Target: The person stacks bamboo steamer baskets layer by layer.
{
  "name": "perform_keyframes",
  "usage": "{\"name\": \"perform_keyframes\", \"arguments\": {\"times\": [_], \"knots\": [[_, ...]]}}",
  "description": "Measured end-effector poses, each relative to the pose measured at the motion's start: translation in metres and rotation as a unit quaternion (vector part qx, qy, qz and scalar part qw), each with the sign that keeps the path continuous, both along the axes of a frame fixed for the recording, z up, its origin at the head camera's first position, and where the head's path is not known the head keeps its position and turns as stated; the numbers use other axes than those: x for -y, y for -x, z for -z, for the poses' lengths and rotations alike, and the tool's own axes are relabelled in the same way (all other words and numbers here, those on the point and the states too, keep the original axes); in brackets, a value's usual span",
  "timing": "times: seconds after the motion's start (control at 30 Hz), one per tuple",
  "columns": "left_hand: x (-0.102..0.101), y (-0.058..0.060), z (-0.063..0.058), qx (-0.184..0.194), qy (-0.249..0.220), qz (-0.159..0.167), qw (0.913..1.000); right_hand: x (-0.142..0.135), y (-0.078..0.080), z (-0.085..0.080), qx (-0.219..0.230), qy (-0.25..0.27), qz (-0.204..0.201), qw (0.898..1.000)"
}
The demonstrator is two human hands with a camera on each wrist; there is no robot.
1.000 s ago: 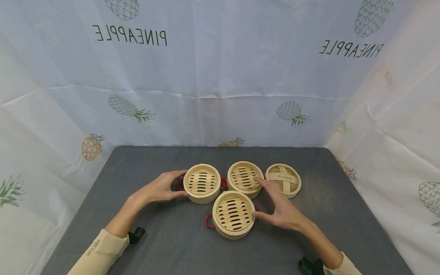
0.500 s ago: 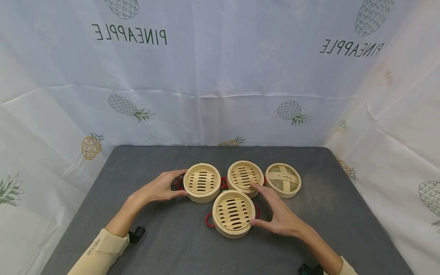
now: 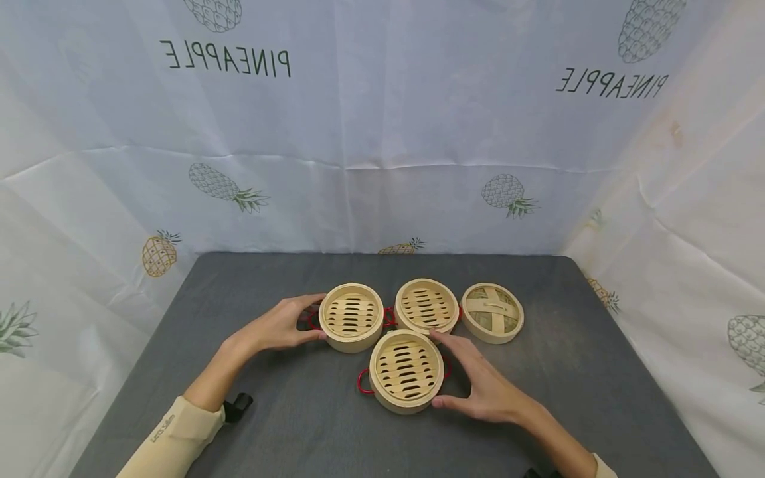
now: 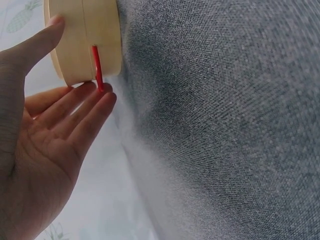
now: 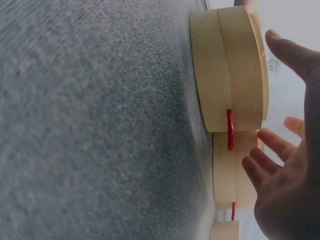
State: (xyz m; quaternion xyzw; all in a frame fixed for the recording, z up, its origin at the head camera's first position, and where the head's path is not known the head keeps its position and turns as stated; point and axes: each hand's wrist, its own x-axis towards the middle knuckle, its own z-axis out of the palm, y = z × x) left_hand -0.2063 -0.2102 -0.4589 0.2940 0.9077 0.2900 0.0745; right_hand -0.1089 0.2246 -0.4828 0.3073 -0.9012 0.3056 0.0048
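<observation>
At the back left of the group stands a round bamboo steamer basket [image 3: 351, 317] with slats and red handles. My left hand [image 3: 285, 323] rests against its left wall, thumb in front and fingers behind, a red handle [image 4: 97, 67] between them. In the left wrist view the fingers are nearly straight. The front steamer basket [image 3: 406, 372] stands nearest me. My right hand [image 3: 483, 384] is spread at its right side, thumb tip near the front wall and fingertips near the back rim. In the right wrist view, the thumb stands apart from the wall [image 5: 220, 70].
Behind the front basket stands a third steamer basket [image 3: 425, 305]. To its right lies a woven bamboo lid [image 3: 493, 313] with crossed strips. They all stand on a dark grey table [image 3: 287, 425]. White pineapple-print cloth [image 3: 382, 133] surrounds the table's back and sides.
My right hand has moved toward me and slightly left, its fingertips leaving the back middle basket for the front basket's side. The left hand and the baskets have stayed put.
</observation>
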Motion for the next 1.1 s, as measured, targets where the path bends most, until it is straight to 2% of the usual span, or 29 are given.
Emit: {"name": "perform_keyframes", "arguments": {"times": [0.47,0.7,1.1], "knots": [[0.001,0.001,0.000,0.000,-0.001,0.000,1.0000,0.004,-0.001,0.000,0.027,0.007,0.006,1.000],[0.000,0.001,0.000,0.003,-0.002,0.003,1.0000,0.014,0.004,0.001,0.026,0.014,-0.005,1.000],[0.000,0.002,0.000,0.002,-0.001,0.000,1.0000,0.029,0.002,0.003,0.037,0.028,-0.018,0.999]]}}
